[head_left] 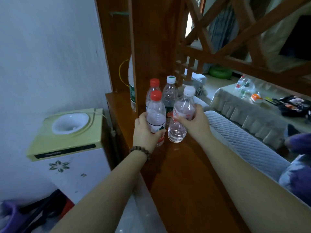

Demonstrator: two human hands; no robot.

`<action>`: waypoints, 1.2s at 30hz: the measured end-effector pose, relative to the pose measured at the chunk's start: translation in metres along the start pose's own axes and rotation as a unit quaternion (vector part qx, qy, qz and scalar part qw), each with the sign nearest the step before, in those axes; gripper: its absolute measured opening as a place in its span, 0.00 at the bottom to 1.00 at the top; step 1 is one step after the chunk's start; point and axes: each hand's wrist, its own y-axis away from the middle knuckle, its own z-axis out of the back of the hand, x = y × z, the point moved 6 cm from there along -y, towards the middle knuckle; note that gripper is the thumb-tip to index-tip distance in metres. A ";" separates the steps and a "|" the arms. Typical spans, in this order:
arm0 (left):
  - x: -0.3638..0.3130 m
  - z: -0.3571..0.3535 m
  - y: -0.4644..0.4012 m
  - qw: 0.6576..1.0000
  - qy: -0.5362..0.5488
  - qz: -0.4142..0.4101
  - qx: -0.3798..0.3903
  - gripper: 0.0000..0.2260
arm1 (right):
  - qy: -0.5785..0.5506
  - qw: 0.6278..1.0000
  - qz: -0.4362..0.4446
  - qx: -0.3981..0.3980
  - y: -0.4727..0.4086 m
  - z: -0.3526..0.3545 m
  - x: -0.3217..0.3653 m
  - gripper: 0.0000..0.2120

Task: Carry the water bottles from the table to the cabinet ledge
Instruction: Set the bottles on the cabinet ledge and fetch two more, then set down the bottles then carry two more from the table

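Here, left hand grip wrapping red-capped bottle, right hand grip wrapping white-capped bottle, ledge edge near.

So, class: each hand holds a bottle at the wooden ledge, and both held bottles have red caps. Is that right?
Not quite. The head view shows the left hand on a red-capped bottle, but the right hand's bottle has a white cap. Both are at the wooden ledge.

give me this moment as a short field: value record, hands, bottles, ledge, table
left hand: grips red-capped bottle, upright
right hand: grips white-capped bottle, tilted, base near ledge
wooden ledge: two more bottles standing behind, rear red-capped bottle and green-and-white-capped bottle
table: far right, a few bottles left
touching ledge: cannot tell for either held bottle
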 end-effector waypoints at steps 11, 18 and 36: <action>0.001 -0.022 -0.016 0.999 0.000 0.017 -0.033 0.36 | -0.011 0.998 0.004 0.056 -0.040 -0.020 -0.020 0.28; 0.001 -0.027 -0.018 1.000 -0.013 0.019 -0.018 0.38 | -0.023 0.998 0.005 0.061 -0.039 -0.021 -0.019 0.31; 0.051 0.040 0.036 0.978 -0.209 0.031 0.003 0.34 | 0.140 0.988 0.022 0.056 0.090 -0.036 -0.019 0.32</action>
